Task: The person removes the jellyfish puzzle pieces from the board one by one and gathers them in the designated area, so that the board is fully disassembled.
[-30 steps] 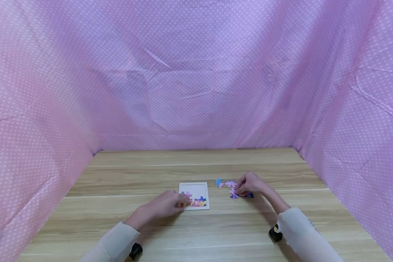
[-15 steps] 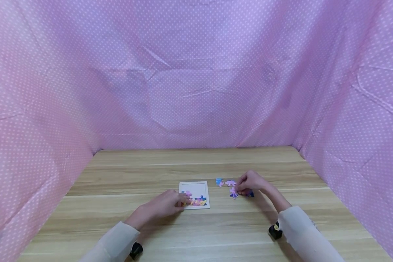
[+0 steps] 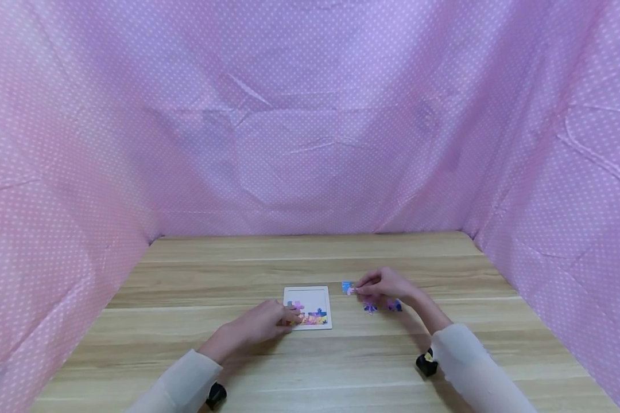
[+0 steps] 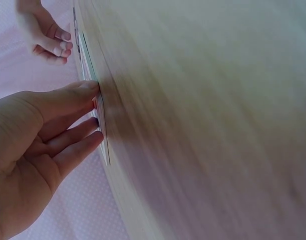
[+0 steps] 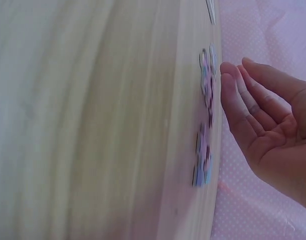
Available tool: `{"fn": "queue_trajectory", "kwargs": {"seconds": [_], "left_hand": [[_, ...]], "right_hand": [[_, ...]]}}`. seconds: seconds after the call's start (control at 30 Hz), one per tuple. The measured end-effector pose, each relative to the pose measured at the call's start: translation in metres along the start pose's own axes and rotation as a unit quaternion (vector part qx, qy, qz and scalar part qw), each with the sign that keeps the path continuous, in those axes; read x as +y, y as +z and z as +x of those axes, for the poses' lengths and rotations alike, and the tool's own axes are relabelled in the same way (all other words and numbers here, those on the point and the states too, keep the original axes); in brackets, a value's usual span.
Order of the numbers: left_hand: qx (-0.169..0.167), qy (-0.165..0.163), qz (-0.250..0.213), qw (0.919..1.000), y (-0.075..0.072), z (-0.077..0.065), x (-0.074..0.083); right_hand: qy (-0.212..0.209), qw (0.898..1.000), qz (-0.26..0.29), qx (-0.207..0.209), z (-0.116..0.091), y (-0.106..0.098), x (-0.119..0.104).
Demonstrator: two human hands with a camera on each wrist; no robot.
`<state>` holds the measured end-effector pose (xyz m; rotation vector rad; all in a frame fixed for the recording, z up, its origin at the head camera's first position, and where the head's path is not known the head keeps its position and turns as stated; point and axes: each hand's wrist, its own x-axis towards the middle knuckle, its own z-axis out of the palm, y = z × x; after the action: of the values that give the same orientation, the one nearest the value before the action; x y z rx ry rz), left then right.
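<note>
A white square puzzle tray (image 3: 312, 296) lies on the table, its lower part filled with colorful jigsaw pieces (image 3: 312, 319). My left hand (image 3: 260, 322) rests at its lower-left corner. In the left wrist view, the thumb and extended fingertips of that hand (image 4: 48, 135) touch the tray's edge. My right hand (image 3: 387, 284) hovers over loose jigsaw pieces right of the tray, its fingertips nearest the blue-and-pink piece (image 3: 347, 285). In the right wrist view, the fingers of this hand (image 5: 267, 110) bend loosely beside the pieces (image 5: 206, 80); nothing shows between them.
Below the right hand lie a purple piece (image 3: 370, 308) and a dark blue one (image 3: 396, 306). The wood-grain table (image 3: 227, 269) reaches back to a pink dotted cloth (image 3: 310, 166). Black devices (image 3: 426, 363) sit at both wrists.
My right hand has shifted left, from beside the dark blue piece toward the blue-and-pink one, and now covers the pink piece between them. The left hand stays on the tray.
</note>
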<state>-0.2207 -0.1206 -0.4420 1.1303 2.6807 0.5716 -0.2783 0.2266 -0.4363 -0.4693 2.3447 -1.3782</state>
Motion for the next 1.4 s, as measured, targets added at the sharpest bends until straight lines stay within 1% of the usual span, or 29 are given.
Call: {"fn": "queue_trajectory", "kwargs": {"seconds": [0.27, 0.37, 0.43, 0.5, 0.63, 0.77, 0.87, 1.03, 1.13, 1.33, 1.4], "left_hand": [[0.006, 0.011, 0.005, 0.9999, -0.001, -0.001, 0.002], [0.009, 0.013, 0.007, 0.9999, -0.001, -0.002, 0.004], [0.011, 0.019, 0.008, 0.9997, -0.001, -0.002, 0.003], [0.012, 0.018, 0.002, 0.9998, -0.001, -0.003, 0.003], [0.01, 0.014, -0.005, 0.9998, 0.0, -0.005, 0.003], [0.011, 0.019, -0.002, 0.9998, -0.001, -0.004, 0.002], [0.011, 0.019, 0.0, 0.9998, -0.001, -0.003, 0.001], [0.011, 0.021, 0.0, 0.9997, -0.002, -0.003, 0.0], [0.013, 0.023, 0.003, 0.9997, -0.002, -0.004, 0.0], [0.011, 0.022, 0.004, 0.9997, -0.002, -0.003, -0.001], [0.012, 0.028, 0.006, 0.9995, -0.002, -0.002, -0.001]], "right_hand": [[-0.004, 1.0, 0.001, -0.013, 0.014, 0.017, -0.01], [0.001, 1.0, 0.01, -0.016, 0.02, 0.025, -0.015], [-0.003, 1.0, 0.015, -0.023, 0.024, 0.031, -0.02], [-0.002, 0.999, 0.024, -0.028, 0.029, 0.038, -0.023], [-0.013, 0.999, 0.025, -0.04, 0.039, 0.05, -0.028], [-0.024, 0.999, -0.006, -0.045, 0.047, 0.059, -0.035], [-0.033, 0.997, -0.039, -0.05, 0.052, 0.066, -0.041], [-0.048, 0.995, -0.073, -0.054, 0.062, 0.078, -0.051], [-0.048, 0.994, -0.078, -0.056, 0.067, 0.086, -0.055], [-0.038, 0.995, -0.057, -0.074, 0.075, 0.099, -0.062], [-0.037, 0.995, -0.054, -0.078, 0.077, 0.102, -0.064]]}}
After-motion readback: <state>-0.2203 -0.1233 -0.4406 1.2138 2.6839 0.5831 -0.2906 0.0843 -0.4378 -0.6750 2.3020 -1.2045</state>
